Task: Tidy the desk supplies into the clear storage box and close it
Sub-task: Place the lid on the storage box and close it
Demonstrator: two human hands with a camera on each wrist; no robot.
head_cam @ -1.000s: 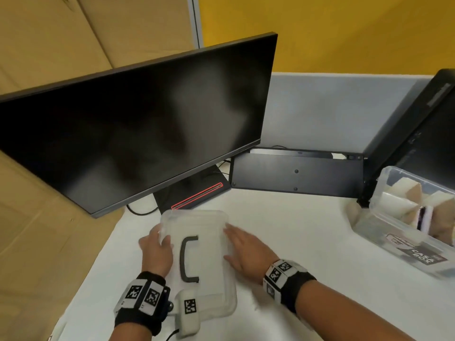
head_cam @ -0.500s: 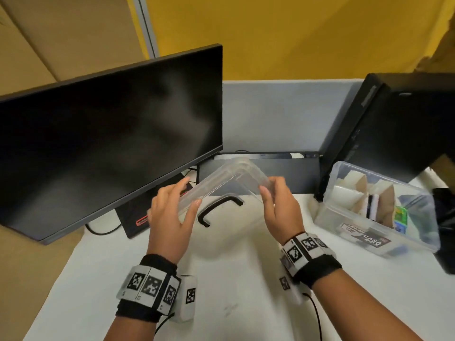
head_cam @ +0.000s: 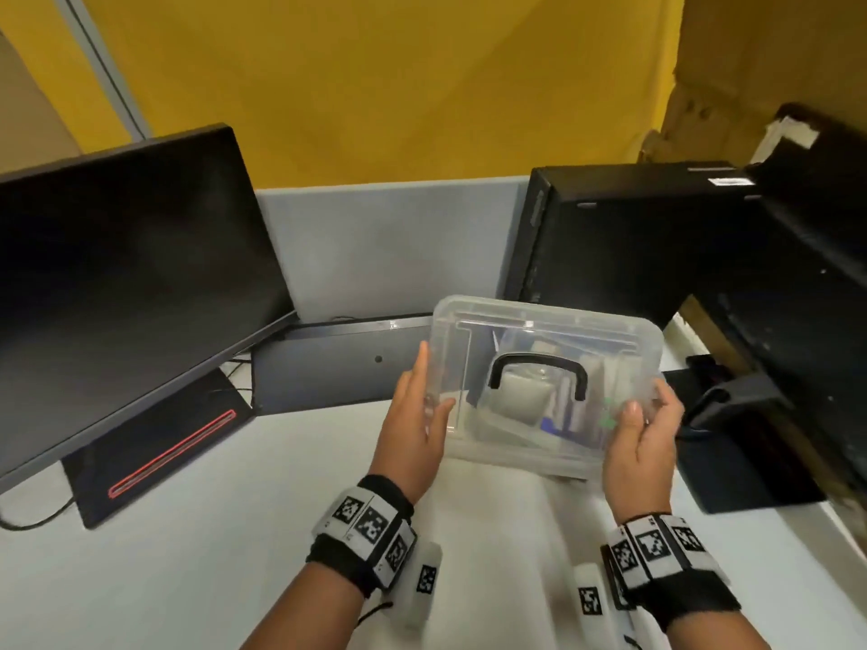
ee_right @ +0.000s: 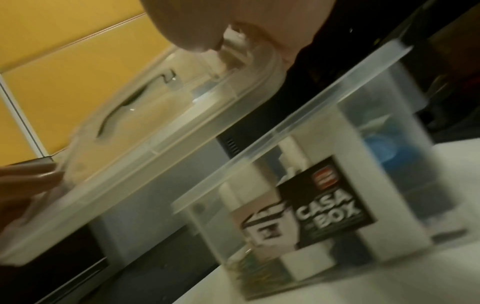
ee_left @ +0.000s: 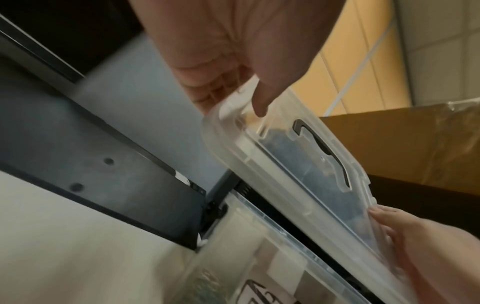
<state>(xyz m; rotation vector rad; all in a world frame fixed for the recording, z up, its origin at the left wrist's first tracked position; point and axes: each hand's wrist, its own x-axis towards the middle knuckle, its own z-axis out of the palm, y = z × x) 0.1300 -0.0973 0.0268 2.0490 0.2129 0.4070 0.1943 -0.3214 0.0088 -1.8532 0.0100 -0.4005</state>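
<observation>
Monitor (head_cam: 126,274) at left on the worktop (head_cam: 187,555). Our left hand (head_cam: 415,424) and right hand (head_cam: 640,443) grip the clear lid (head_cam: 539,330) by its ends, just above the open storage box (ee_right: 324,185).

Two hands are in view, the left hand (head_cam: 417,429) and the right hand (head_cam: 640,443), one at each end of a single clear lid (head_cam: 539,330) that carries one black handle (head_cam: 537,370). Below that lid stands one clear storage box (ee_right: 324,185) with one printed label (ee_right: 324,207) on its front wall. Left of the lid is one monitor (head_cam: 131,283), behind the lid one dark flat panel (head_cam: 338,363) and one black computer case (head_cam: 624,236), and each wrist wears one band of square markers, two bands in all.
</observation>
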